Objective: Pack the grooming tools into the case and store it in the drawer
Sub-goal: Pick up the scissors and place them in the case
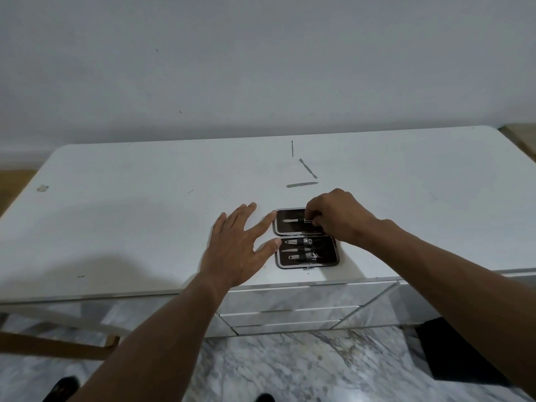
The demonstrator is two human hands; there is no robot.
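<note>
white desk top (145, 216) carried the open case (306, 238), lying flat near the front edge above the drawers (290, 311). near half of case held clippers and other tools under straps. far half held one slim tool (290, 220). right hand (338, 217) was over the far half, fingertips pinched on a small metal piece (308, 220) there. left hand (235, 250) lay flat and spread, holding nothing, index finger and thumb touching the case's left edge. three loose tools lay farther back: a file (302, 184), a pusher (308, 168), a thin pick (292, 148).
</note>
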